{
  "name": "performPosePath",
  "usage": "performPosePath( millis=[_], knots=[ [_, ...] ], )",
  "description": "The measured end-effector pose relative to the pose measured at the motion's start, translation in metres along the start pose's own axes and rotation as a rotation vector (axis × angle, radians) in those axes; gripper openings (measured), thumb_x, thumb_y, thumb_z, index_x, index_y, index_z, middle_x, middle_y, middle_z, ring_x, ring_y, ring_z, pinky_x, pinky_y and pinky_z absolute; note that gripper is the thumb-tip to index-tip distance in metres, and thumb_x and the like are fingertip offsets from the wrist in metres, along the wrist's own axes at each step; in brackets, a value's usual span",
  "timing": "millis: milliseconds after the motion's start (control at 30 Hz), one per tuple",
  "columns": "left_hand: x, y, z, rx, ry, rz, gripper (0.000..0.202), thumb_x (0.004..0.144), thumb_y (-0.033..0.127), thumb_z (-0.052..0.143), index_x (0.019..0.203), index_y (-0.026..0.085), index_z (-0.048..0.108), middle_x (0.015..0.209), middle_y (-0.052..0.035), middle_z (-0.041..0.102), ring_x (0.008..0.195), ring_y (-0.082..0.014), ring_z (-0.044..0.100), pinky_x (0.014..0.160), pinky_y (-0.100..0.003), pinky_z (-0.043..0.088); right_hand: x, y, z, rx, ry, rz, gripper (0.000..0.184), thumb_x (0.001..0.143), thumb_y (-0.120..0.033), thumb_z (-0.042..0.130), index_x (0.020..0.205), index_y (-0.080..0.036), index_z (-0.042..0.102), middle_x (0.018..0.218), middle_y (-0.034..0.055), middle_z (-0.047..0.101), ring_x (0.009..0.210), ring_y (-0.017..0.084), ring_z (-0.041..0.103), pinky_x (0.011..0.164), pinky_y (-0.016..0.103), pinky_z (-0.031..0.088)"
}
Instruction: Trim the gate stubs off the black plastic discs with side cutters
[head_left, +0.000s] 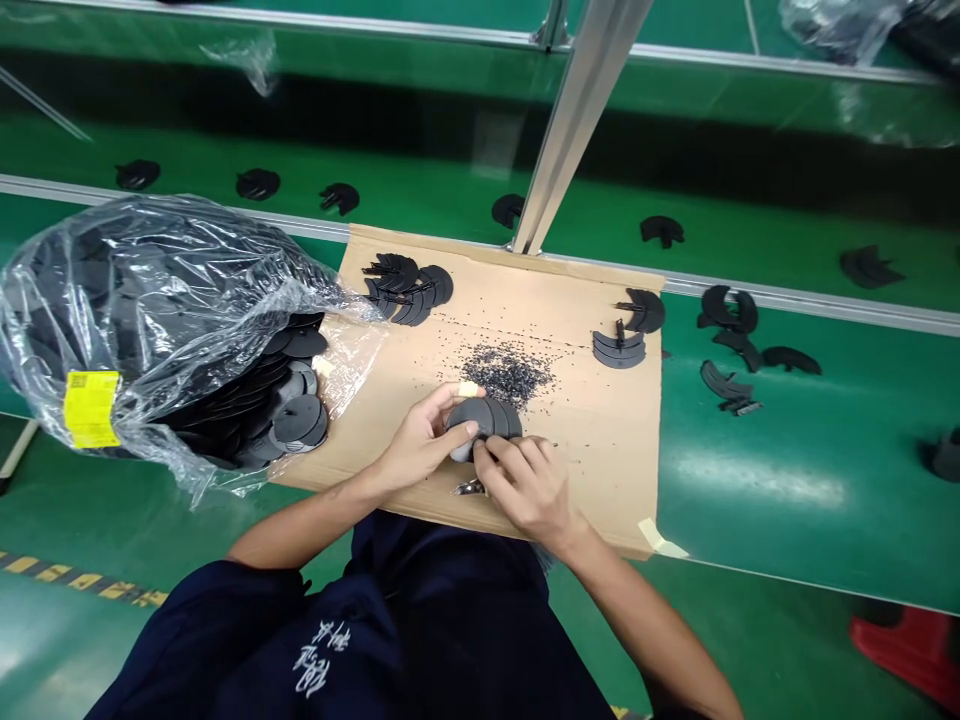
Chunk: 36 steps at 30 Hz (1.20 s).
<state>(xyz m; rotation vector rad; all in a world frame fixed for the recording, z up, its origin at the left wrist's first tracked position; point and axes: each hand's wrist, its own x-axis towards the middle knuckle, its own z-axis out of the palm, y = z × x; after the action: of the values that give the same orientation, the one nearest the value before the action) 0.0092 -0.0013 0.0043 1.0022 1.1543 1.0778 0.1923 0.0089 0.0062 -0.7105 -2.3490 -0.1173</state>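
My left hand [420, 440] is closed around a small stack of black plastic discs [487, 418], held just above a brown cardboard sheet [600, 440]. My right hand [525, 485] pinches the near edge of the same stack, with a small metal tool [469, 488] showing under its fingers. Just beyond the stack lies a pile of tiny black trimmings [508, 372]. Finished black parts lie fanned out at the cardboard's far left [409, 285] and far right [626, 330].
A clear plastic bag [150, 320] full of black discs, with a yellow label, lies to the left. Green conveyor belt [750, 260] beyond carries scattered black parts. A slanted aluminium post [577, 110] rises at the cardboard's far edge. A red object [911, 645] sits at lower right.
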Motion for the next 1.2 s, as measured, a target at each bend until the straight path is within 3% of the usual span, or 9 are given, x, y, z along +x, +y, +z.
performPosePath(
  millis=[133, 267, 367, 500, 633, 833, 933, 1067, 1200],
  knots=[
    [0.001, -0.003, -0.009, 0.047, 0.038, 0.105, 0.041, 0.091, 0.041, 0.076, 0.124, 0.018, 0.067, 0.121, -0.0093, 0.073, 0.107, -0.0196, 0.069, 0.092, -0.028, 0.056, -0.007, 0.001, -0.008, 0.279, -0.046, 0.168, 0.018, 0.100, -0.015, 0.058, 0.115, -0.018, 0.068, 0.098, 0.0085, 0.071, 0.076, 0.017, 0.059, 0.067, 0.032, 0.047],
    [-0.001, -0.001, -0.016, 0.066, -0.023, 0.181, 0.038, 0.093, 0.036, 0.075, 0.125, 0.018, 0.067, 0.125, -0.0104, 0.073, 0.113, -0.0204, 0.070, 0.096, -0.029, 0.057, -0.006, 0.008, -0.016, 0.603, 0.076, 0.633, 0.031, 0.095, -0.032, 0.072, 0.124, -0.023, 0.067, 0.105, 0.0088, 0.067, 0.086, 0.020, 0.064, 0.073, 0.035, 0.054],
    [-0.004, 0.000, -0.012, 0.096, -0.064, 0.220, 0.036, 0.096, 0.034, 0.072, 0.128, 0.019, 0.065, 0.125, -0.0101, 0.074, 0.111, -0.0193, 0.072, 0.094, -0.028, 0.059, 0.001, 0.013, -0.015, 0.885, -0.007, 0.929, 0.027, 0.095, -0.043, 0.069, 0.112, -0.022, 0.071, 0.092, 0.0042, 0.066, 0.076, 0.018, 0.061, 0.070, 0.033, 0.054],
    [-0.007, -0.004, -0.003, 0.226, -0.031, 0.309, 0.035, 0.101, 0.033, 0.063, 0.133, 0.020, 0.060, 0.130, -0.0099, 0.071, 0.117, -0.0194, 0.070, 0.102, -0.030, 0.056, 0.007, 0.009, -0.008, 1.092, -0.059, 1.061, 0.036, 0.090, -0.056, 0.071, 0.089, -0.020, 0.069, 0.075, 0.0002, 0.062, 0.067, 0.015, 0.055, 0.062, 0.028, 0.050],
    [-0.008, -0.004, -0.004, 0.339, -0.024, 0.324, 0.038, 0.104, 0.035, 0.059, 0.138, 0.019, 0.055, 0.131, -0.0112, 0.070, 0.117, -0.0210, 0.070, 0.103, -0.033, 0.056, 0.005, 0.003, -0.007, 1.007, -0.019, 1.055, 0.032, 0.092, -0.052, 0.070, 0.088, -0.020, 0.069, 0.075, 0.0003, 0.063, 0.066, 0.015, 0.054, 0.063, 0.028, 0.049],
    [-0.005, 0.010, -0.015, 0.563, -0.245, 0.415, 0.030, 0.106, 0.028, 0.052, 0.134, 0.019, 0.056, 0.122, -0.0112, 0.074, 0.110, -0.0228, 0.073, 0.095, -0.034, 0.061, 0.007, 0.013, -0.017, 0.833, -0.078, 0.849, 0.022, 0.092, -0.038, 0.074, 0.109, -0.024, 0.072, 0.093, 0.0041, 0.073, 0.077, 0.019, 0.065, 0.073, 0.033, 0.055],
    [-0.005, 0.014, -0.014, 0.625, -0.316, 0.453, 0.033, 0.105, 0.023, 0.050, 0.139, 0.020, 0.051, 0.123, -0.0127, 0.073, 0.111, -0.0229, 0.073, 0.094, -0.034, 0.062, 0.011, 0.019, -0.021, 0.796, -0.128, 0.723, 0.011, 0.095, -0.031, 0.071, 0.104, -0.025, 0.071, 0.092, 0.0041, 0.074, 0.080, 0.020, 0.068, 0.075, 0.033, 0.055],
    [-0.008, 0.015, -0.011, 0.607, -0.230, 0.480, 0.035, 0.105, 0.024, 0.055, 0.139, 0.019, 0.051, 0.120, -0.0124, 0.075, 0.109, -0.0216, 0.074, 0.093, -0.034, 0.063, 0.010, 0.017, -0.022, 0.771, -0.109, 0.653, 0.005, 0.099, -0.026, 0.065, 0.096, -0.023, 0.068, 0.086, 0.0038, 0.072, 0.074, 0.018, 0.067, 0.070, 0.030, 0.055],
    [-0.008, 0.018, -0.012, 0.571, -0.119, 0.555, 0.028, 0.098, 0.031, 0.069, 0.122, 0.017, 0.065, 0.103, -0.0111, 0.078, 0.093, -0.0203, 0.075, 0.081, -0.030, 0.063, 0.005, 0.011, -0.020, 0.809, -0.013, 0.618, 0.003, 0.098, -0.022, 0.066, 0.101, -0.023, 0.066, 0.092, 0.0059, 0.074, 0.083, 0.020, 0.071, 0.073, 0.032, 0.058]
  ],
)
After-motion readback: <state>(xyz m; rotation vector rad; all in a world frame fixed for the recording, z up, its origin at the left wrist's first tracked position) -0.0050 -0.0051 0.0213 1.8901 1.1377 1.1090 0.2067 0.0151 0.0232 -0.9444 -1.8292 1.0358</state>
